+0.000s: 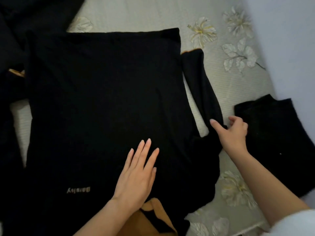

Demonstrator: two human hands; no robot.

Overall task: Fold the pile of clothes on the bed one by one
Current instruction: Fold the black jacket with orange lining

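Note:
A black long-sleeved top (102,103) with small pale lettering and a tan lining at the collar lies spread flat on the bed, neck end nearest me. My left hand (136,174) rests flat on its chest area, fingers straight. My right hand (231,133) is at the top's right sleeve (201,92), where the sleeve meets the shoulder, thumb and fingers curled around the black cloth there. The sleeve stretches away from me beside the body of the top.
A folded black garment (279,142) lies at the right, close to the wall (293,48). More dark clothes (30,16) are heaped at the far left. The bed sheet (221,79) is pale with a flower print.

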